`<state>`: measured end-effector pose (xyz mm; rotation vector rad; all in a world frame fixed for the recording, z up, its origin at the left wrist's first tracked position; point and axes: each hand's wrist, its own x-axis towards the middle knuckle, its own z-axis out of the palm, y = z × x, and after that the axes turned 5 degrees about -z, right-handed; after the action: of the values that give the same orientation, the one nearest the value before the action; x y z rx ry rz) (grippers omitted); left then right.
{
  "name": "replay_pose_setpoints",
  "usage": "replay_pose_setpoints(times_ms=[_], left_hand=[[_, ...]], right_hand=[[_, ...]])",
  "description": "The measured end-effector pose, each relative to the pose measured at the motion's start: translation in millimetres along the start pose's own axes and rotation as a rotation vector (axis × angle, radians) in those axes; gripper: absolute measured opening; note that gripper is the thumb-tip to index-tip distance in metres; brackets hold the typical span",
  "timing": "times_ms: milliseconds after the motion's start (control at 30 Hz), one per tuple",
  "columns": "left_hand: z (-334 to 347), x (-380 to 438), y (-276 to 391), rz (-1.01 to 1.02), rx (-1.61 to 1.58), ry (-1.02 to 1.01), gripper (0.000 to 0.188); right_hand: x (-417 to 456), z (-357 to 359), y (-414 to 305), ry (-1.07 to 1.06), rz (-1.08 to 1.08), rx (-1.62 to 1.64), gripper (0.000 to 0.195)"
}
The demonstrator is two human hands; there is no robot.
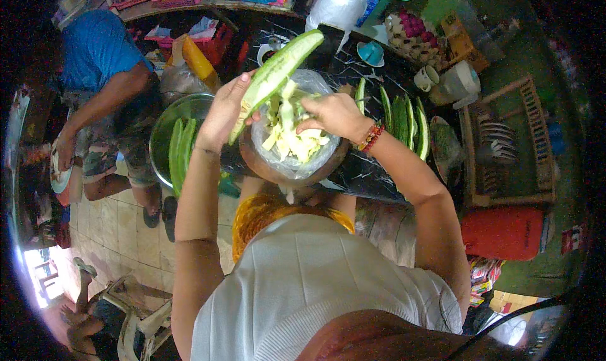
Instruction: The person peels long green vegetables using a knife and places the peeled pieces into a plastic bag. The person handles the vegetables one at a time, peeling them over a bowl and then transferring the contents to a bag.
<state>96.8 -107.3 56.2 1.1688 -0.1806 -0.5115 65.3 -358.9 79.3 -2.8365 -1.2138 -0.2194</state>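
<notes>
My left hand (223, 109) grips a long, halved green gourd (279, 79), tilted up to the right with its pale cut side showing. A strip of pale pulp hangs from its edge. My right hand (337, 117), blurred at the fingers, is beside that strip; whether it pinches anything is hidden. Beneath both hands, a bowl lined with a clear plastic bag (303, 169) holds a heap of pale yellow-green pulp (296, 145). To the left, a metal basin (158, 140) contains long green gourd pieces (181, 152).
Several cut gourd pieces (402, 119) lie on the black marbled table (345, 171) at right. Beyond are a teal cup (371, 53), a white mug (426, 78), egg trays (416, 34) and a wooden dish rack (509, 143). Another person (106, 62) in blue sits at left, hand on a plate.
</notes>
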Motion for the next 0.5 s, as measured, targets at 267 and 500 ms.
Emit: replay_pose_setpoints(times_ms=[267,500], left_hand=[[18,-5,-1,-0.045,-0.101,-0.013,0.041],[23,-10,-1,-0.001,0.007,-0.031,0.042]], right_hand=[[28,-35,-8,0.108,0.388,0.034,0.024],[33,-37,5,-0.020,0.252,-0.026,0.044]])
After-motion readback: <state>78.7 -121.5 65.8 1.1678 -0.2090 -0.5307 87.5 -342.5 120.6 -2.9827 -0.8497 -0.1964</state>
